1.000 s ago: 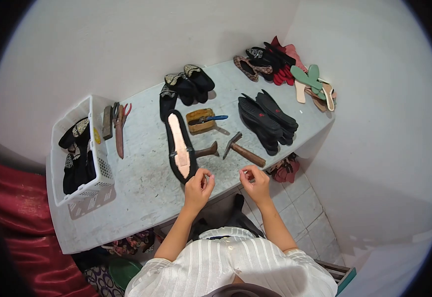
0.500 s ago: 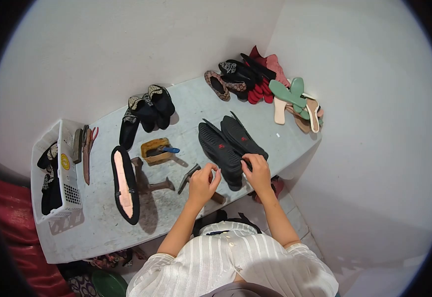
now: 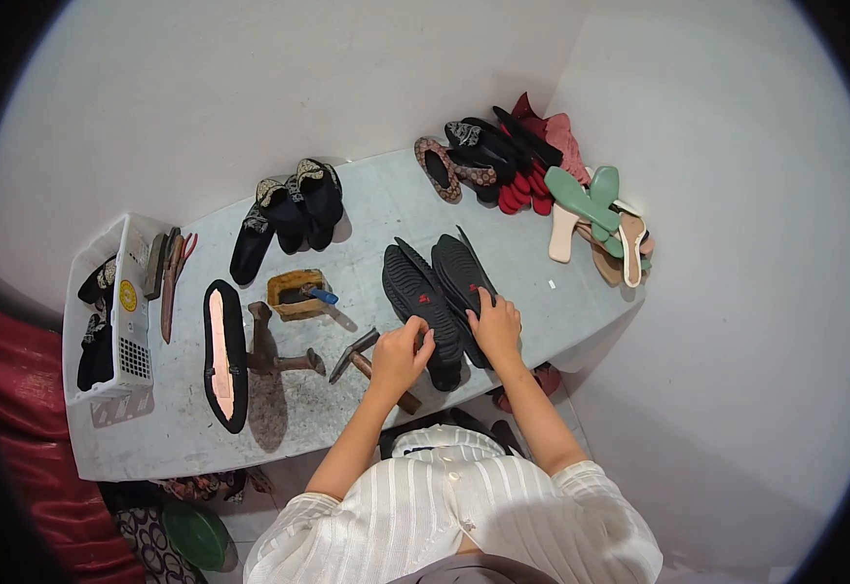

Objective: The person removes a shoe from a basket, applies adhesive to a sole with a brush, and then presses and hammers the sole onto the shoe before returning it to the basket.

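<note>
Two stacks of black ribbed shoe soles with small red marks lie side by side near the table's front edge. My right hand (image 3: 496,329) is at the right stack of soles (image 3: 457,268), thumb and forefinger on it and the other fingers bent at its right edge. Beside the left stack of soles (image 3: 411,282), my left hand (image 3: 402,355) has its fingers curled in a pinch; whether anything is between them is hidden. A hammer (image 3: 355,352) lies just left of my left hand, its handle partly under my forearm.
Left stand a shoe last (image 3: 261,341) bearing a black shoe (image 3: 221,391), a glue tub (image 3: 294,304) with a blue-handled brush, and a white basket (image 3: 135,341) of shoes. Finished-looking black shoes (image 3: 289,209) and, back right, green insoles (image 3: 581,200) lie along the walls.
The right stack of soles has turned and come nearer the left stack, with my right hand now on it. My left hand's fingers have curled closer together. The view has shifted slightly.
</note>
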A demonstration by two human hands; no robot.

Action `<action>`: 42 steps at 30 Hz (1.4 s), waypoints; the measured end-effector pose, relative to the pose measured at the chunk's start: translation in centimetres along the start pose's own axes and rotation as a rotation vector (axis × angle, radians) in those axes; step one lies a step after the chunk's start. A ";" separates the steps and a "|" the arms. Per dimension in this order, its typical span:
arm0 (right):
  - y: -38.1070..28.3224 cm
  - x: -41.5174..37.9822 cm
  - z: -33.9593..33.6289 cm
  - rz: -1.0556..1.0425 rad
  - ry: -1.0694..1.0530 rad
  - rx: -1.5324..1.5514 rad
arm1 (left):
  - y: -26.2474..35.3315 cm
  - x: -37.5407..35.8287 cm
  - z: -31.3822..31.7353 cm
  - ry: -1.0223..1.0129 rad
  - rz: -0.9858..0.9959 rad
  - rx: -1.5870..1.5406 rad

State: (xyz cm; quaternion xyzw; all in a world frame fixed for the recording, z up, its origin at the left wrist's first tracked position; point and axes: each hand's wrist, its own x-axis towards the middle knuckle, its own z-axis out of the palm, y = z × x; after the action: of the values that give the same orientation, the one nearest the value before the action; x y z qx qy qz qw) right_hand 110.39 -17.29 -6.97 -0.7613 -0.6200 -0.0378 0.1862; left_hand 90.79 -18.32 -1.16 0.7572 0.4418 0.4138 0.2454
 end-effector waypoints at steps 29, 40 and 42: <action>-7.1 0.2 -10.1 0.204 -0.413 1.411 | -2.4 -1.9 -4.8 0.025 -0.343 -0.672; -20.4 -2.0 -7.8 0.138 -1.034 1.955 | -2.8 -1.8 -16.3 0.458 -0.343 -1.116; -22.8 -2.3 -6.6 0.144 -0.904 1.778 | -3.5 -2.6 -18.3 0.557 -0.335 -1.120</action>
State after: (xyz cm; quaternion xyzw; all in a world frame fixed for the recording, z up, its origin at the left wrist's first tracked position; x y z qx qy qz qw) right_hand 89.21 -17.89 3.88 -0.3241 -0.3880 0.7442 0.4366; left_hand 73.04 -18.76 5.08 0.2997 0.3186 0.7185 0.5408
